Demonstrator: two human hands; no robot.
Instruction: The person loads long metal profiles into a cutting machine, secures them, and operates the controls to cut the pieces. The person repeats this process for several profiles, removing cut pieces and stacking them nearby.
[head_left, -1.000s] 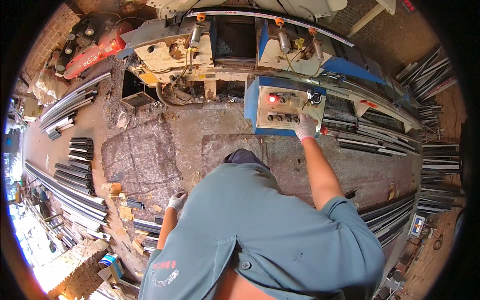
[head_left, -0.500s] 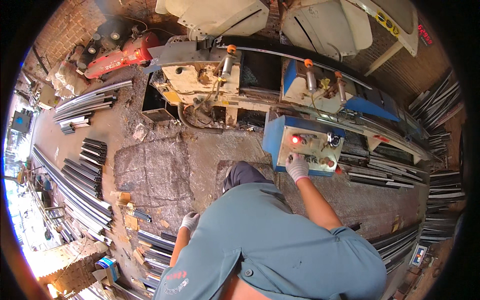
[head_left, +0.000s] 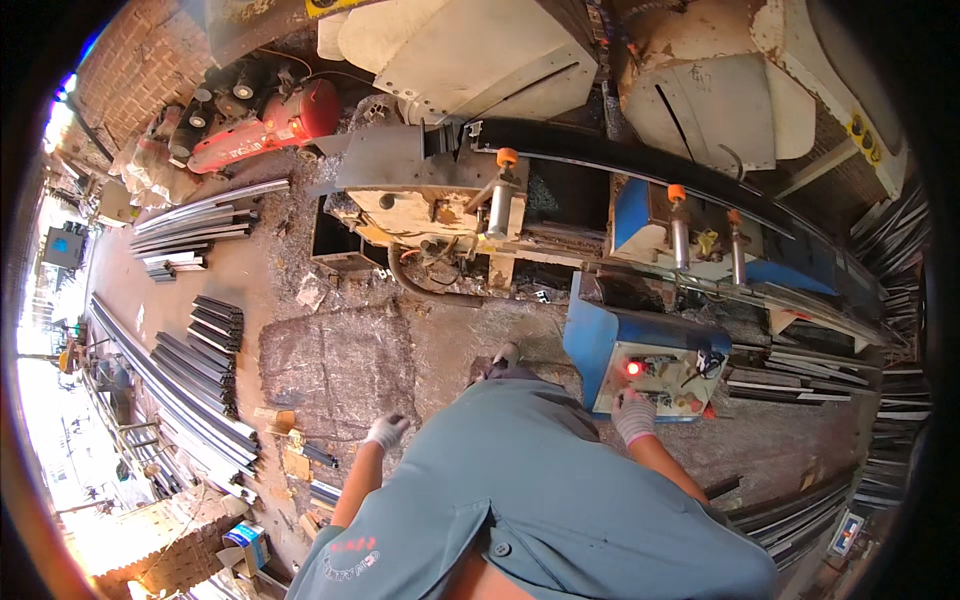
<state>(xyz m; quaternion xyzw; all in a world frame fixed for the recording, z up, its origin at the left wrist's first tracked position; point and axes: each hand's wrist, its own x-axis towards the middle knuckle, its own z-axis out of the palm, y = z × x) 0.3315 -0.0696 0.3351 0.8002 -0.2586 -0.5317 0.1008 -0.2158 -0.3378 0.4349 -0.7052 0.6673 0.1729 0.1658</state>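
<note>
My right hand (head_left: 633,416), in a whitish knitted glove, is at the lower left of a control box's pale panel (head_left: 655,365). Its fingers are bent against the controls there, and they hide whatever they touch. A red lamp (head_left: 634,368) glows just above them, and dark knobs sit to the right. The box has blue sides (head_left: 590,335). My left hand (head_left: 387,430), gloved the same way, hangs low at my left side over the floor. Its fingers are curled together, with nothing visible in them.
Beyond the box runs a long machine with a black profile (head_left: 600,155) along it and orange-topped cylinders (head_left: 500,205). Pale guards (head_left: 470,55) rise behind. A red tank (head_left: 265,130) stands far left. Bundled profiles (head_left: 200,350) lie on the left floor; more are stacked at right.
The view has shifted, so the machine and box appear lower and further right. My right hand stays at the panel's controls. My left hand has swung slightly outward from my body.
</note>
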